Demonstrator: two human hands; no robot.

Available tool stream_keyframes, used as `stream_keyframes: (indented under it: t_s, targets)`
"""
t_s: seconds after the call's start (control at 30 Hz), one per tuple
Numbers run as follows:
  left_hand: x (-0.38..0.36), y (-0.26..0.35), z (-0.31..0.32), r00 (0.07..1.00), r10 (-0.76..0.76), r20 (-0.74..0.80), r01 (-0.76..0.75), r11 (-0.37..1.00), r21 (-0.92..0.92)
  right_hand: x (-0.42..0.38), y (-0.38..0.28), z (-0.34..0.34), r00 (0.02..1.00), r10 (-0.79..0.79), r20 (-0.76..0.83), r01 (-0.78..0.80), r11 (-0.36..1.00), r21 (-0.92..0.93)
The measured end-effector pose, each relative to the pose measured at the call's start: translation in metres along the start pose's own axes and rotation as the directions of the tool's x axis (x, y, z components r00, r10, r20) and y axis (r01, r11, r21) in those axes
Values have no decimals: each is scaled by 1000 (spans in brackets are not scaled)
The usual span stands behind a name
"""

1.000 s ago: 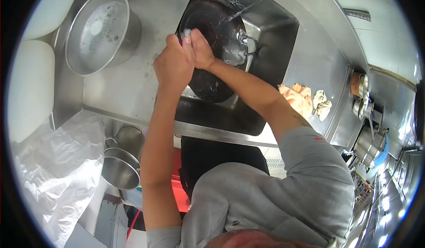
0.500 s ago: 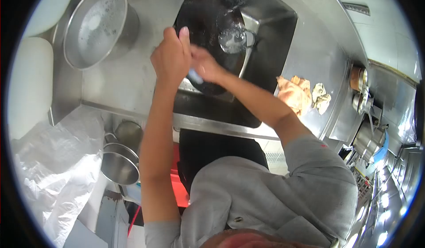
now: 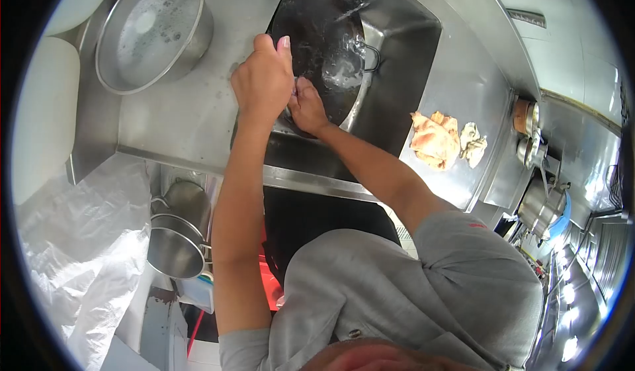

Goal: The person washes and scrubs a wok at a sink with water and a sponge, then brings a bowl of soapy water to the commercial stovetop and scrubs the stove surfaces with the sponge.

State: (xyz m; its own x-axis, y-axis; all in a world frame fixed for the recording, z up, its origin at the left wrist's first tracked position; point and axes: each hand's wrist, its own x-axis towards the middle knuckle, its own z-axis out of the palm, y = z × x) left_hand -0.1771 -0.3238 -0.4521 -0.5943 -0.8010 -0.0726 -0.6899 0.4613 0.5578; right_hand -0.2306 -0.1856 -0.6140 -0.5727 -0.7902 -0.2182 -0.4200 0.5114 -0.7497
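Note:
A dark wok [image 3: 314,23] sits tilted in the sink, with a loop handle [image 3: 374,58] on its right and water pooled inside. A thin stream of water falls into it. My left hand [image 3: 262,83] is closed at the wok's left rim, thumb up, and grips the edge there. Just right of it, low in the wok, my right hand [image 3: 309,108] is closed, with its fingers against my left hand. A small pale bit shows between the two hands; what my right hand holds is mostly hidden.
A steel basin [image 3: 162,33] of soapy water stands on the left counter. Crumpled cloths [image 3: 436,140] lie on the right counter. The sink's front edge [image 3: 317,182] crosses below my forearms. Steel pots [image 3: 175,245] and a plastic sheet [image 3: 86,258] are at lower left.
My right hand has shifted slightly down and right and is less blurred. The pale item seen beneath it earlier is now mostly hidden. My left hand stays at the wok's rim.

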Motion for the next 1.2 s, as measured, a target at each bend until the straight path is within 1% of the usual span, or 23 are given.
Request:
stream_keyframes:
  t_s: [0.07, 0.13, 0.2, 0.27, 0.33, 0.37, 0.47, 0.5, 0.6, 0.67, 0.7, 0.77, 0.8, 0.83, 0.87, 0.9, 0.93, 0.97, 1.0, 1.07, 1.13, 1.17, 1.2]
  targets:
    - [-4, -1, 1, 1000, 9, 8, -9, 1000, 0, 3, 39, 0, 990, 138, -2, -137, 980, -142]
    - [4, -1, -2, 1000, 15, -2, -15, 1000, -5, 42, 116, -10, 969, 94, -230, -195, 859, -474]
    - [0, 0, -3, 999, 6, 51, -5, 1000, -16, 109, 137, -27, 928, 16, -371, -217, 835, -507]
    - [6, 1, 0, 999, 32, -6, -32, 999, -19, 147, 86, -9, 890, -16, -456, -143, 940, -311]
    - [1, 2, 4, 1000, 26, 1, -26, 1000, -9, 112, 32, 8, 940, -162, -301, 152, 987, -57]
    - [3, 1, 5, 1000, 16, 7, -16, 1000, 4, 78, 24, 7, 922, -273, -276, 292, 956, 31]
    - [1, 4, -1, 999, 6, 33, -7, 999, 37, 51, 99, -21, 982, -154, -108, 147, 986, -74]
    - [1, 4, -3, 999, 1, 39, -3, 999, 43, 74, 97, -32, 957, 156, -245, -204, 961, -185]
    - [2, 1, 3, 1000, 5, 15, -6, 999, 44, 147, 30, -13, 942, -26, -335, 0, 997, -79]
    - [-3, -1, 6, 1000, 4, 31, -6, 999, 39, 111, -5, 7, 897, -216, -385, 243, 970, 21]
    - [-4, 1, 4, 999, 2, 42, -3, 1000, 31, 81, 14, 6, 930, -284, -233, 307, 949, 72]
    - [4, 0, -2, 999, -21, 41, 20, 999, 29, 19, 79, -1, 988, -146, -53, 139, 983, -118]
    - [2, 0, -3, 997, -38, 64, 36, 999, 32, 9, 105, -16, 997, -19, -75, -8, 942, -337]
    - [0, 2, -2, 995, -48, 89, 45, 998, 31, 7, 125, -32, 986, 101, -132, -157, 830, -535]
    - [0, 4, -3, 993, -54, 108, 51, 998, 34, 26, 119, -51, 953, 242, -181, -302, 762, -572]
    - [2, 4, -3, 997, -34, 66, 33, 999, 13, 63, 170, -51, 974, 123, -190, -226, 566, -792]
    - [2, 2, -1, 1000, -17, 26, 17, 1000, -1, 94, 155, -70, 933, 132, -334, -314, 749, -583]
    - [-3, -1, 2, 1000, -8, 0, 8, 1000, -16, 128, 163, -74, 908, -25, -418, -253, 763, -595]
    - [-2, -2, 2, 1000, 3, -24, -3, 1000, 8, 142, 141, -84, 914, -159, -372, -162, 699, -697]
    - [-4, 1, 1, 998, 37, -42, -35, 998, 48, 117, 139, -87, 962, -150, -230, -90, 619, -780]
    - [-1, 2, 3, 1000, 5, -28, -4, 999, 44, 61, 153, -57, 959, 18, -282, -210, 712, -670]
    - [-3, 2, 1, 1000, -13, -18, 14, 999, 46, 28, 124, -46, 966, 140, -216, -249, 716, -652]
    - [-5, 1, -1, 1000, -15, 0, 15, 998, 56, 4, 107, -32, 962, 263, -74, -249, 730, -637]
